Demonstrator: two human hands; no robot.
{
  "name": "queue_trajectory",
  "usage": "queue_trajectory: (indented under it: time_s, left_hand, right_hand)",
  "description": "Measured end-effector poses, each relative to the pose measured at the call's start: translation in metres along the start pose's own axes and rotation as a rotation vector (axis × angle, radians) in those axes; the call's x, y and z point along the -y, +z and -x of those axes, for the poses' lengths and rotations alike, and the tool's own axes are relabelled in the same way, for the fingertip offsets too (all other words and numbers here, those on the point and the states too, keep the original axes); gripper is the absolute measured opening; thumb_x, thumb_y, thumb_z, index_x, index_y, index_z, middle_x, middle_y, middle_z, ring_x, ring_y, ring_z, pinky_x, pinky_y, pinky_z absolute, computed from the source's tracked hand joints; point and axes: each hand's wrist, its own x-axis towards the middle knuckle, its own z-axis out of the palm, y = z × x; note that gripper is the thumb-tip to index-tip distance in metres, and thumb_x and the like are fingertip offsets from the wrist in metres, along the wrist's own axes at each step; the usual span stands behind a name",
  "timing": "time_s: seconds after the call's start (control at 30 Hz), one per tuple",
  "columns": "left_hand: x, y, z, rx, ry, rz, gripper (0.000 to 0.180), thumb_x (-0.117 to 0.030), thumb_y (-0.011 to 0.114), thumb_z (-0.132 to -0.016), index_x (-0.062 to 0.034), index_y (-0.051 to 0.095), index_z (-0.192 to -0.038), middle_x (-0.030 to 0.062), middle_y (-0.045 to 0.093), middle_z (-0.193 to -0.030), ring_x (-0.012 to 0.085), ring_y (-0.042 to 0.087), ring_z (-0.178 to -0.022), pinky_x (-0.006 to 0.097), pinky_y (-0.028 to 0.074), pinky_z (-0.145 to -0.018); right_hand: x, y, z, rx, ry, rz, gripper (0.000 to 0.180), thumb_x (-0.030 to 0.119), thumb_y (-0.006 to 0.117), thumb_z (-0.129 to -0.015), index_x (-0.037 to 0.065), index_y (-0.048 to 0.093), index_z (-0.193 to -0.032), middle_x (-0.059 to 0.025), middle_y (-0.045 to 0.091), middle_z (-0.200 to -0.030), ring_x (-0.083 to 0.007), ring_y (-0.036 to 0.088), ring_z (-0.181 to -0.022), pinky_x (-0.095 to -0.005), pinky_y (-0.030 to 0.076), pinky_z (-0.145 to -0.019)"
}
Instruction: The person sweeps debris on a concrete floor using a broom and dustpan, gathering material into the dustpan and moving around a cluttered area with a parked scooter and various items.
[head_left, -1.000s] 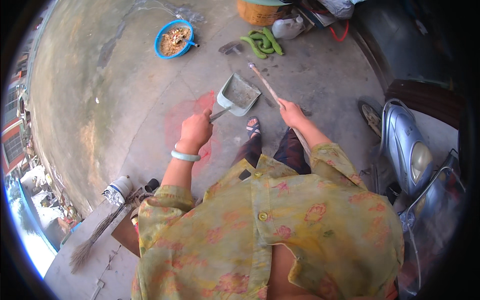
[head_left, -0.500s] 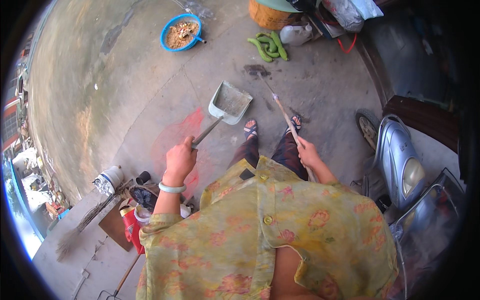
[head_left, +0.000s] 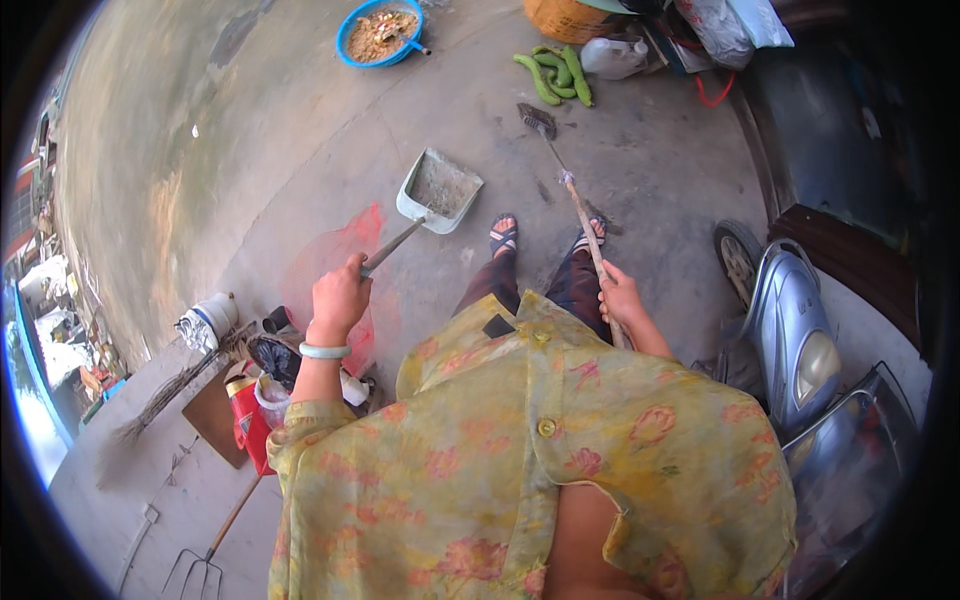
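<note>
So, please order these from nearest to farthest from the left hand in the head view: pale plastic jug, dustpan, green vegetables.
1. Dustpan: held in the left hand.
2. Green vegetables: ahead, toward the right.
3. Pale plastic jug: just right of the vegetables.

**Grey floor, glare on one side, dark on the other**

I stand on a grey concrete floor [head_left: 290,190] that spreads left from the silver scooter [head_left: 797,340]. Well left of the scooter, it carries an ochre stain [head_left: 165,220]. Just beyond the scooter I see a dark panel [head_left: 825,140] in a brown frame [head_left: 845,255], with a pale wall [head_left: 882,328] beside the scooter. Farthest left of it, bluish-white daylight [head_left: 36,405] glares below a reddish wall [head_left: 20,210]; the panel's side lies dimmer.
</note>
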Motion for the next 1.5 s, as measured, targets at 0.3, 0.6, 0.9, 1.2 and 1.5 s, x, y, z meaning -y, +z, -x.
queue_trajectory:
  time_s: [0.3,0.6,0.9,1.2,1.5]
  left_hand:
    - [0.015,0.021,-0.021,0.026,-0.056,0.01,0.033,-0.021,0.065,-0.079,-0.0125,0.057,-0.109,0.0152,0.066,-0.082,0.0352,0.064,-0.079,0.046,0.051,-0.068]
    - [0.017,0.018,-0.028,0.015,-0.054,0.051,0.03,-0.02,0.064,-0.078,-0.0119,0.058,-0.107,0.0155,0.066,-0.084,0.0351,0.064,-0.082,0.046,0.051,-0.07]
    - [0.011,0.015,-0.035,0.014,-0.063,0.052,0.027,-0.016,0.063,-0.078,-0.0106,0.06,-0.103,0.0162,0.066,-0.084,0.035,0.064,-0.081,0.046,0.051,-0.071]
    - [0.016,0.014,-0.042,0.018,-0.053,0.047,0.026,-0.015,0.061,-0.078,-0.0093,0.061,-0.104,0.0163,0.067,-0.086,0.0337,0.064,-0.082,0.045,0.051,-0.072]
    - [0.008,0.016,-0.042,0.033,-0.079,0.044,0.026,-0.016,0.061,-0.078,-0.0091,0.061,-0.104,0.0163,0.066,-0.085,0.0346,0.064,-0.08,0.045,0.051,-0.071]
  right_hand:
    - [-0.055,0.031,-0.011,0.269,-0.375,0.241,0.041,0.012,0.052,-0.09,0.008,0.051,-0.131,-0.0023,0.056,-0.067,-0.009,0.048,-0.051,-0.0251,0.04,-0.045]
    - [0.034,0.018,-0.026,0.093,-0.299,0.233,0.043,0.011,0.045,-0.092,0.01,0.046,-0.135,-0.0033,0.05,-0.061,-0.0119,0.043,-0.038,-0.0289,0.037,-0.033]
    - [0.048,0.057,-0.058,0.044,-0.207,0.362,0.045,0.011,0.047,-0.093,0.013,0.043,-0.138,-0.0034,0.051,-0.06,-0.0113,0.043,-0.039,-0.0293,0.037,-0.034]
    - [-0.03,0.022,-0.011,0.366,-0.465,0.482,0.043,0.009,0.05,-0.091,0.008,0.048,-0.134,-0.0015,0.052,-0.061,-0.0099,0.046,-0.044,-0.0275,0.04,-0.042]
    - [0.078,0.002,-0.018,0.155,-0.288,0.489,0.044,0.013,0.047,-0.093,0.014,0.045,-0.137,-0.0008,0.048,-0.06,-0.0097,0.042,-0.04,-0.0265,0.036,-0.036]
